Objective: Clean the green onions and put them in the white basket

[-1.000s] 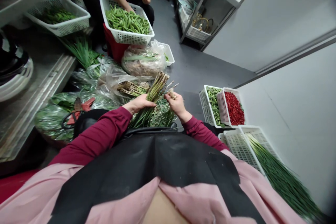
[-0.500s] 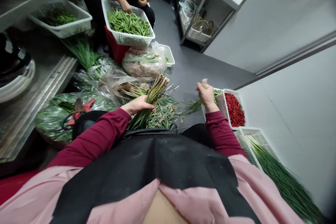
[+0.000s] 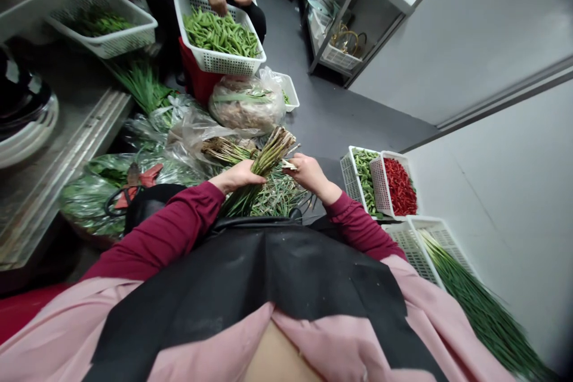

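My left hand (image 3: 242, 176) is wrapped round a bunch of scallions (image 3: 271, 152), its brownish root ends pointing up and away from me, the green leaves hanging below. Just right of the bunch, my right hand (image 3: 310, 174) is closed on a few scallion stalks (image 3: 289, 164) whose white ends stick out to the left. Beneath both hands lies a heap of loose green leaves and trimmings (image 3: 280, 194). Behind the bunch, more scallions with roots (image 3: 224, 149) rest by an opened clear plastic bag (image 3: 192, 131).
A co-worker's hand (image 3: 217, 0) reaches into a white basket (image 3: 215, 62) of green peppers. At right stand baskets of green peppers (image 3: 366, 176), red chillies (image 3: 400, 188) and cleaned scallions (image 3: 470, 286). Red-handled shears (image 3: 134, 185) lie left on a bag of greens. A metal shelf (image 3: 89, 149) borders the left.
My right hand has come left from beside the pepper baskets to the bunch. The scallions it held by the baskets no longer trail from it the same way. My left hand keeps its hold.
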A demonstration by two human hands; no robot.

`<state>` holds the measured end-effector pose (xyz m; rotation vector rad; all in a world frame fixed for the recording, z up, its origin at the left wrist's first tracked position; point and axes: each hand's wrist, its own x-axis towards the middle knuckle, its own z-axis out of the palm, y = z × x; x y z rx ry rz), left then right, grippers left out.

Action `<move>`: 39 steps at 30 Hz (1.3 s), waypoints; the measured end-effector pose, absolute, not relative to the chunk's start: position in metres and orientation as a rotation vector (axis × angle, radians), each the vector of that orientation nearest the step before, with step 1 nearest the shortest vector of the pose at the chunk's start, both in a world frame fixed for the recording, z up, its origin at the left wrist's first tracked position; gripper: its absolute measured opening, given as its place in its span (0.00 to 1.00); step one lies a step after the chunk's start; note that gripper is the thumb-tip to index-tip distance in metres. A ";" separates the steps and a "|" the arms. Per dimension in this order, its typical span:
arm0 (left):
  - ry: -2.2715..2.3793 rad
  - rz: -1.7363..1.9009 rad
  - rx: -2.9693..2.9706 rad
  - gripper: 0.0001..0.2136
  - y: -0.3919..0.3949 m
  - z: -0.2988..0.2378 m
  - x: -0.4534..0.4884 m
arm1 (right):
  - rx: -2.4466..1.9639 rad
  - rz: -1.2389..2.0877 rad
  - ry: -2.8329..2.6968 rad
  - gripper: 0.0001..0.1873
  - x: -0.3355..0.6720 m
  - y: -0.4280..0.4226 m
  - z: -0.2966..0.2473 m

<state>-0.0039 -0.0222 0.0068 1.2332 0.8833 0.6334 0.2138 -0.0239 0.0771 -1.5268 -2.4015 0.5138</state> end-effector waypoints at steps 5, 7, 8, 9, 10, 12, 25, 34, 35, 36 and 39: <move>0.877 0.647 1.221 0.19 -0.021 0.007 -0.006 | -1.533 0.860 -2.202 0.03 0.219 -0.021 0.070; 0.869 0.658 1.233 0.20 -0.022 0.008 -0.005 | -1.571 0.917 -2.101 0.04 0.221 -0.022 0.066; 0.869 0.661 1.241 0.19 -0.022 0.009 -0.005 | -1.584 0.923 -2.048 0.05 0.222 -0.022 0.063; 0.869 0.662 1.246 0.19 -0.022 0.011 -0.004 | -1.593 0.917 -1.990 0.05 0.222 -0.023 0.060; 0.870 0.659 1.248 0.19 -0.023 0.012 -0.004 | -1.599 0.905 -1.937 0.06 0.222 -0.024 0.056; 0.870 0.650 1.248 0.19 -0.023 0.014 -0.003 | -1.612 0.866 -1.878 0.07 0.223 -0.025 0.051; 0.915 0.725 1.152 0.18 -0.017 0.009 -0.022 | -1.865 0.140 -1.510 0.08 0.337 0.006 0.075; 0.920 0.715 1.114 0.17 -0.015 0.008 -0.019 | -1.937 0.828 -1.998 0.08 0.254 -0.023 0.018; 0.924 0.716 1.105 0.17 -0.015 0.008 -0.018 | -1.939 0.824 -1.987 0.08 0.248 -0.024 0.018; 0.930 0.720 1.098 0.18 -0.015 0.008 -0.018 | -1.925 0.850 -1.960 0.08 0.244 -0.025 0.019; 0.930 0.717 1.091 0.18 -0.016 0.007 -0.016 | -1.753 1.087 -1.742 0.19 0.237 -0.026 0.030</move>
